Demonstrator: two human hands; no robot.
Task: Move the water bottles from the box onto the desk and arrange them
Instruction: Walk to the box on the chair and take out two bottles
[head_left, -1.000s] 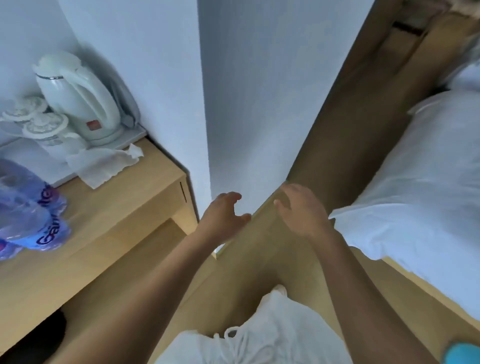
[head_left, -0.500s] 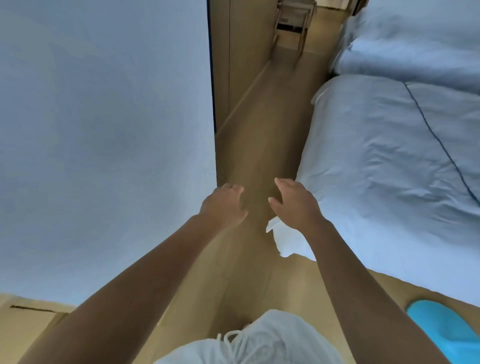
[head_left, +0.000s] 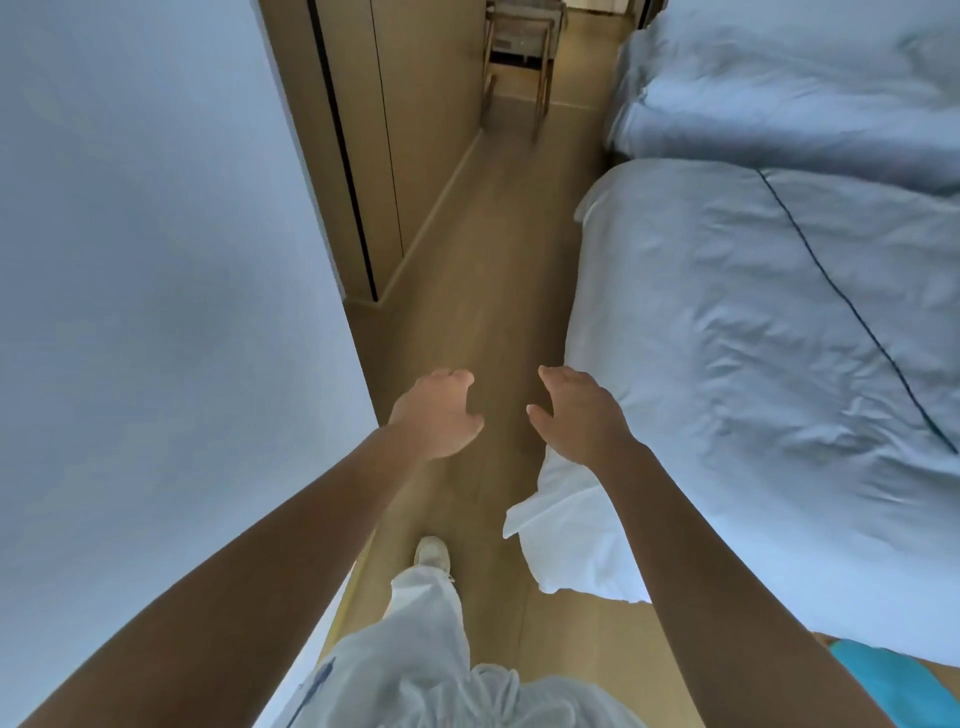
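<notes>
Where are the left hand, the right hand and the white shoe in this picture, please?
left hand (head_left: 439, 415), head view, back of the hand.
right hand (head_left: 582, 415), head view, back of the hand.
white shoe (head_left: 432, 552), head view, toe.

Your right forearm hides part of the duvet corner (head_left: 561, 525), and the blue thing (head_left: 893, 680) bottom right is cut off.

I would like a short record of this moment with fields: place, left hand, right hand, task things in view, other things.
place: wooden floor between a white wall and a bed
left hand: empty, fingers loosely curled, held out in front
right hand: empty, fingers relaxed, beside the bed's edge
task things in view: none; no bottles, box or desk visible
other things: chair far ahead; white shoe; turquoise object at lower right
</notes>
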